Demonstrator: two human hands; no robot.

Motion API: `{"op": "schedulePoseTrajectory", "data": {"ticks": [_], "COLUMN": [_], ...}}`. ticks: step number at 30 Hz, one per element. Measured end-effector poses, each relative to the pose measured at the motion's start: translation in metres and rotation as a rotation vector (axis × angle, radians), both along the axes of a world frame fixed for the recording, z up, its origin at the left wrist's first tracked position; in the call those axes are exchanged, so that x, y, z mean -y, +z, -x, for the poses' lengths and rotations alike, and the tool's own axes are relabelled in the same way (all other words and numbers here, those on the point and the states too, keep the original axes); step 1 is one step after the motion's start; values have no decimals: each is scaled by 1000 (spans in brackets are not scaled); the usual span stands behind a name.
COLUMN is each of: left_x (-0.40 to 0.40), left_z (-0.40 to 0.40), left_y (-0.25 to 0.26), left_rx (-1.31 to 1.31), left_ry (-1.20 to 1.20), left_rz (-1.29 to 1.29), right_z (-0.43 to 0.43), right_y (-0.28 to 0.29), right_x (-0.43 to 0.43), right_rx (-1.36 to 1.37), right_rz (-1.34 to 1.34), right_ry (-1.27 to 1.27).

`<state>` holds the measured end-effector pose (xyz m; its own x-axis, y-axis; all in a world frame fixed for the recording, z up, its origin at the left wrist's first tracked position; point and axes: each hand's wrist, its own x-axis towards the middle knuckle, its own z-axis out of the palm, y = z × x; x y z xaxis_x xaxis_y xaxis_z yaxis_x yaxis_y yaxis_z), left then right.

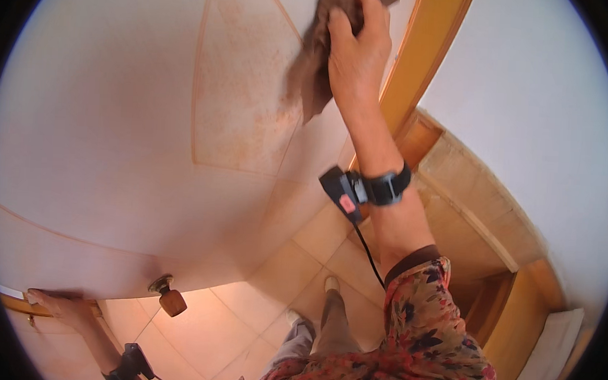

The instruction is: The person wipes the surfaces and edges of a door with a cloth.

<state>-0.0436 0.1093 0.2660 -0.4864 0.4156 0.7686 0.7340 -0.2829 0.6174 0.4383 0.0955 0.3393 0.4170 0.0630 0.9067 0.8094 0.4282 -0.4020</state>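
Observation:
A crumpled brown cloth (317,82) lies against the face of a white door (132,129) with thin reddish-brown panel lines. My right hand (360,53) holds this cloth, pressing it near the door's right side at the top of the view. Brownish smudges mark the panel just left of the cloth. At the lower left, my left hand (63,309) touches the door's edge; its fingers are partly hidden and blurred, so I cannot tell whether they grip it. A door knob (172,296) with a brown grip sticks out to the right of that hand.
An orange-brown wooden door frame (425,46) runs beside my right arm. Below it stands a wooden cabinet (462,224) with open compartments, against a white wall (525,108). Beige floor tiles (235,315) lie under my feet. Cabled black devices are strapped to both wrists.

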Motion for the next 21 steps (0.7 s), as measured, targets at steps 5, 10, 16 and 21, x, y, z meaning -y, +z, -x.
{"op": "schedulePoseTrajectory", "data": {"ticks": [5, 10, 16, 21], "left_x": [8, 9, -8, 13], "left_z": [-50, -29, 11, -43], "left_y": [41, 46, 44, 57], "left_rx": [486, 12, -491, 387], "left_ry": [-212, -111, 117, -172], "left_rz": [-47, 13, 53, -14], "right_z": [-20, 40, 169, 150], "right_y": [-72, -307, -371, -196], "right_x": [-9, -4, 10, 23], "right_rx": [-47, -641, -1226, -822], "right_rz": [90, 533, 764, 215], "right_ry": [-241, -168, 105, 391]}}
